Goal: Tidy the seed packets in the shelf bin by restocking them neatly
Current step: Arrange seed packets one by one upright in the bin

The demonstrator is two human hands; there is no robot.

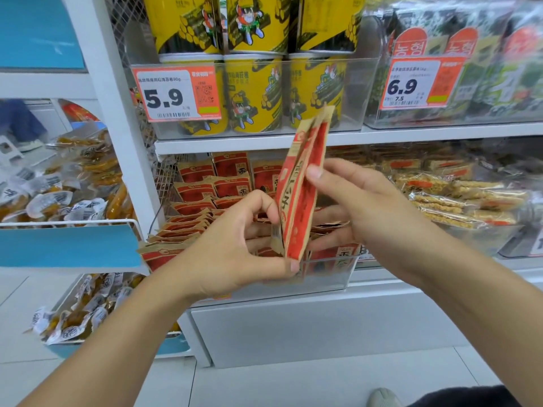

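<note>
Red-and-tan paper seed packets (302, 189) are pinched upright at frame centre by the left hand (232, 245) and right hand (370, 207), above the clear plastic bin (329, 274); squaring, then insertion, is probably next.

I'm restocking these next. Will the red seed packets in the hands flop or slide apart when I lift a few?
The packets stand on edge between both hands without drooping, so probably fairly stiff. They look thin and flat, so likely light. Their tops fan apart, so a loose grip may let them slip.
</note>
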